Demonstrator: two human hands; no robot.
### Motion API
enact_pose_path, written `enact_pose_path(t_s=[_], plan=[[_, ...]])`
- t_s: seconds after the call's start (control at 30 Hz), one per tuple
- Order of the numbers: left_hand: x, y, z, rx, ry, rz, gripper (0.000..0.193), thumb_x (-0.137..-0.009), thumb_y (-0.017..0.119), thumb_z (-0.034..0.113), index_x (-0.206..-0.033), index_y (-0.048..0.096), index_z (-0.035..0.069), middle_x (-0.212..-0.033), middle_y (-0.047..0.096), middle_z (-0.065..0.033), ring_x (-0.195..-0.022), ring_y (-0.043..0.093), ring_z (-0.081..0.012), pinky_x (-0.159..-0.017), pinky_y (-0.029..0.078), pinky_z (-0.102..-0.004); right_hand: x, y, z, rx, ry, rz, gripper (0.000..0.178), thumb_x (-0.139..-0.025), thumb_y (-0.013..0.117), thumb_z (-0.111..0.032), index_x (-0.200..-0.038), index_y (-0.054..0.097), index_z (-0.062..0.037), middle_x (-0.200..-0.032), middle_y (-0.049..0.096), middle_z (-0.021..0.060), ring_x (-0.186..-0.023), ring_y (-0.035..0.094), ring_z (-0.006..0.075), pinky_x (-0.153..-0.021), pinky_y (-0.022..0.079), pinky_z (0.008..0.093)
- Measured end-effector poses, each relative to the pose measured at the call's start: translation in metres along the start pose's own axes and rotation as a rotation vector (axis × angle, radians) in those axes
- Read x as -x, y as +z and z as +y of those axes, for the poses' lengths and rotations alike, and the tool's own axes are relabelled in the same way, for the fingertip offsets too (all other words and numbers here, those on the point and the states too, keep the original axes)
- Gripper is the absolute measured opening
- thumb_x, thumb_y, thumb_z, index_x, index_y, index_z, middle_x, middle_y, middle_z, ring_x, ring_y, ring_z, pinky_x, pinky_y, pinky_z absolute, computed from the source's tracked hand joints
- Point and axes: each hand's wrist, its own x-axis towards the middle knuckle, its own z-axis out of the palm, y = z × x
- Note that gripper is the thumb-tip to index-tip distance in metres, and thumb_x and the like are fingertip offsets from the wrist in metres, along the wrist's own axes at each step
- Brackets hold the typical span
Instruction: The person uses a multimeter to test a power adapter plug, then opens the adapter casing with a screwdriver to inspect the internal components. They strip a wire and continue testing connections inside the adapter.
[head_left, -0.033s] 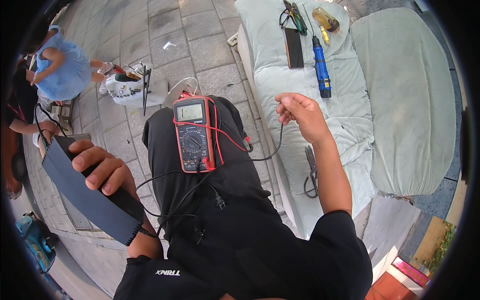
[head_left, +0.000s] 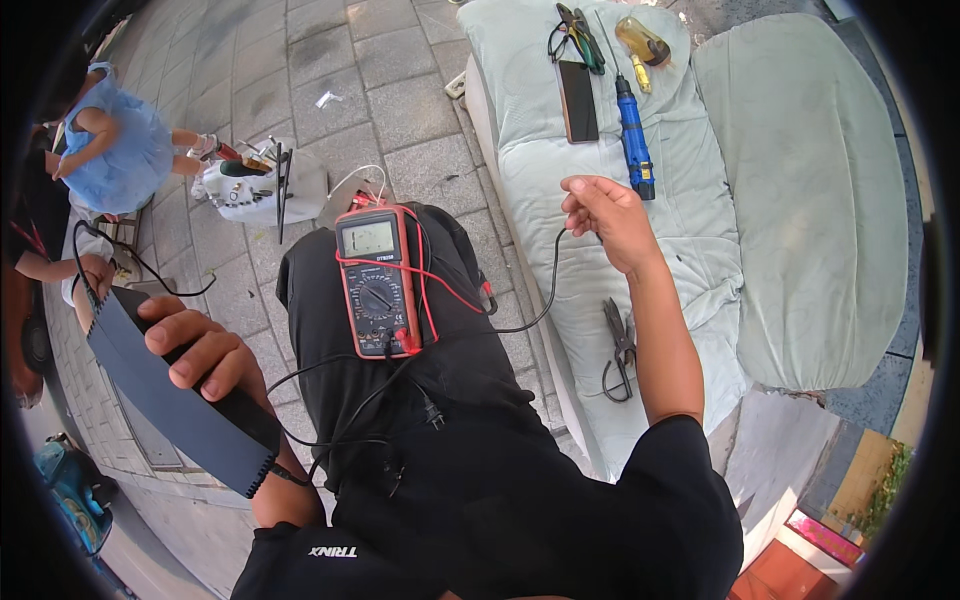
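My left hand (head_left: 205,350) is wrapped round a long dark grey box (head_left: 175,390) with toothed end edges and black cables at both ends. It looks like a power adapter, but I cannot be sure. Over the grey bedding, my right hand (head_left: 607,220) is closed in a pinch on a thin black cable (head_left: 555,275); its tip is hidden by the fingers. A red-and-black multimeter (head_left: 377,285) lies on my lap with its display lit and red and black leads plugged in. Below it a black two-pin plug (head_left: 433,412) rests on my dark clothing.
Scissors (head_left: 620,350), a phone (head_left: 578,102), a blue screwdriver-like tool (head_left: 634,140), pliers (head_left: 582,40) and a small amber bottle (head_left: 643,42) lie on the grey bedding (head_left: 530,160). A white tool container (head_left: 265,195) stands on the paving, near a child in blue (head_left: 115,145).
The whole view has shifted slightly. My right hand has moved a little and still pinches the cable. At the left, a loop of black cable now reaches farther right. My left hand keeps its hold.
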Motion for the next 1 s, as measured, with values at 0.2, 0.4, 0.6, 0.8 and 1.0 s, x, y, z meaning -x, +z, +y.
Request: enact_pose_path(t_s=[0.2,0.4,0.6,0.8,1.0], plan=[[0.006,-0.014,0.008,-0.195,0.016,0.083,0.077,-0.106,0.062,0.022,-0.171,0.022,0.018,-0.159,0.049,-0.0222,-0.139,0.058,-0.0385,-0.110,0.049,-0.0589,-0.137,-0.123,0.007,0.456,-0.100,0.558,0.045,-0.096,0.075,-0.035,-0.122,0.074,0.0022,-0.103,0.076,0.0107,-0.085,0.073,0.0222,-0.078,0.057,0.0348],[0.018,-0.016,0.011,-0.425,0.084,0.255,0.089,-0.102,0.068,0.020,-0.174,0.015,0.028,-0.161,0.044,-0.0154,-0.142,0.051,-0.0318,-0.116,0.042,-0.0598,-0.259,-0.215,0.007,1.120,-0.280,0.909,0.051,-0.098,0.064,-0.040,-0.126,0.075,0.0013,-0.120,0.076,0.0255,-0.119,0.070,0.0431,-0.103,0.054,0.0485],[0.040,-0.030,0.004,-0.378,0.170,0.366,0.082,-0.103,0.069,0.029,-0.171,0.025,0.021,-0.159,0.043,-0.0151,-0.143,0.049,-0.0320,-0.117,0.041,-0.0586,-0.299,-0.231,-0.001,1.174,-0.047,0.716,0.052,-0.095,0.063,-0.042,-0.112,0.076,0.0051,-0.112,0.075,0.0312,-0.108,0.072,0.0473,-0.096,0.056,0.0522],[0.048,-0.027,0.001,-0.413,0.168,0.363,0.074,-0.100,0.071,0.025,-0.163,0.036,0.011,-0.158,0.042,-0.0159,-0.144,0.047,-0.0336,-0.121,0.039,-0.0607,-0.238,-0.229,0.004,0.622,0.073,0.598,0.042,-0.097,0.063,-0.037,-0.097,0.073,0.0037,-0.089,0.075,0.0157,-0.072,0.071,0.0245,-0.064,0.056,0.0397],[0.053,-0.029,-0.008,-0.433,0.132,0.351,0.078,-0.099,0.070,0.035,-0.165,0.035,0.011,-0.162,0.042,-0.0197,-0.143,0.053,-0.0409,-0.116,0.045,-0.0662,-0.111,-0.181,0.020,0.073,-0.008,0.566,0.027,-0.105,0.060,-0.023,-0.111,0.069,0.0017,-0.090,0.068,0.0060,-0.067,0.060,0.0120,-0.055,0.050,0.0298]])
